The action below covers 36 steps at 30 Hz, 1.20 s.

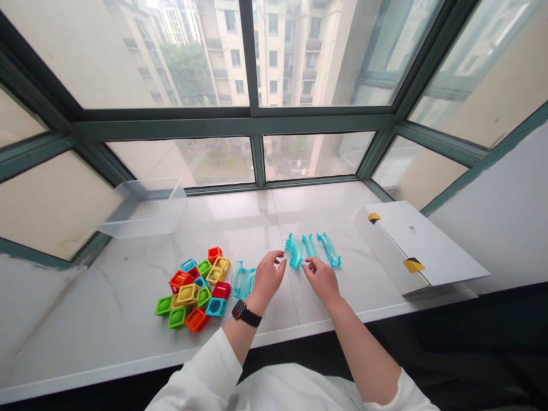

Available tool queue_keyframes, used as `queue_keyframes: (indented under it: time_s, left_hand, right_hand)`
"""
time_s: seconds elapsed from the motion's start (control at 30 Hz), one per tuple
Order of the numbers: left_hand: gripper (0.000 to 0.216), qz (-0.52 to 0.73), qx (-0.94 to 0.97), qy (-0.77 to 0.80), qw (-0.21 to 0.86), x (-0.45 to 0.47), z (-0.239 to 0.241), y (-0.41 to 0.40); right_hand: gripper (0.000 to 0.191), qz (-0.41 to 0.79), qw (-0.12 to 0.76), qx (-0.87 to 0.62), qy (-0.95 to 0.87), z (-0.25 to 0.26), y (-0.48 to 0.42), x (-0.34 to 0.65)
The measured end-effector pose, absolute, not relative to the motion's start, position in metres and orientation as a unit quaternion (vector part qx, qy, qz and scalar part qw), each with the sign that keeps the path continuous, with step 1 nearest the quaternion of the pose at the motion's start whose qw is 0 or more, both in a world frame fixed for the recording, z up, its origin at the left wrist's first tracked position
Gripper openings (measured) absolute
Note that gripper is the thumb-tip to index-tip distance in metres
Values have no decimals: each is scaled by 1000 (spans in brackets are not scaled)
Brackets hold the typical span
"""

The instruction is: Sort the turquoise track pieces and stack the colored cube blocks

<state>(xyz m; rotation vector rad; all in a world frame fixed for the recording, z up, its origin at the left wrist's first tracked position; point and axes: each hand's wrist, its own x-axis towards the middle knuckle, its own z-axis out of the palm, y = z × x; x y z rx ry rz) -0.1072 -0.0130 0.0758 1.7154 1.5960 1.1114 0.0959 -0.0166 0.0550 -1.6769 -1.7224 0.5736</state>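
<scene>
My left hand [269,275], with a black watch at its wrist, hovers just left of a curved translucent blue track piece [294,251]. Its fingers are bent, and a small gap shows between thumb and forefinger. On the other side, my right hand [322,279] has its thumb and forefinger apart near that piece's lower right end; whether they touch it I cannot tell. Two more blue track pieces, a narrow one [310,246] and a longer one [329,250], lie to the right. Further blue track pieces [244,279] lie beside my left wrist, partly hidden by it.
A heap of red, yellow, green and blue hollow blocks [188,294] lies on the left of the white marble sill [128,342]. Behind it stands a clear plastic bin [145,222]. A white box [419,245] with yellow-black stickers sits at the right. Green-framed windows [235,127] border the sill.
</scene>
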Motion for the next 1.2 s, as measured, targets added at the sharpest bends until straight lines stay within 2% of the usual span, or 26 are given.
queue_keyframes:
  time_s: [0.13, 0.3, 0.57, 0.73, 0.9, 1.03, 1.2]
  left_hand:
    - [21, 427, 637, 590, 253, -147, 90, -42]
    - [18, 483, 614, 603, 160, -199, 97, -90]
    - [15, 515, 575, 619, 143, -231, 73, -158]
    - [19, 492, 614, 600, 144, -225, 43, -166]
    - [19, 435, 690, 575, 53, -214, 18, -160]
    - [26, 392, 738, 549, 25, -208, 12, -160]
    - [28, 346, 757, 552, 41, -206, 11, -159]
  right_hand:
    - [23, 231, 335, -630, -661, 52, -43, 97]
    - [23, 280, 298, -588, -698, 34, -72, 97]
    - [29, 303, 281, -572, -709, 13, -92, 79]
    - [34, 255, 250, -574, -736, 11, -97, 58]
    - [33, 234, 239, -582, -741, 8, -96, 55]
    - [33, 220, 234, -579, -750, 8, -96, 56]
    - [32, 207, 223, -583, -754, 8, -96, 54]
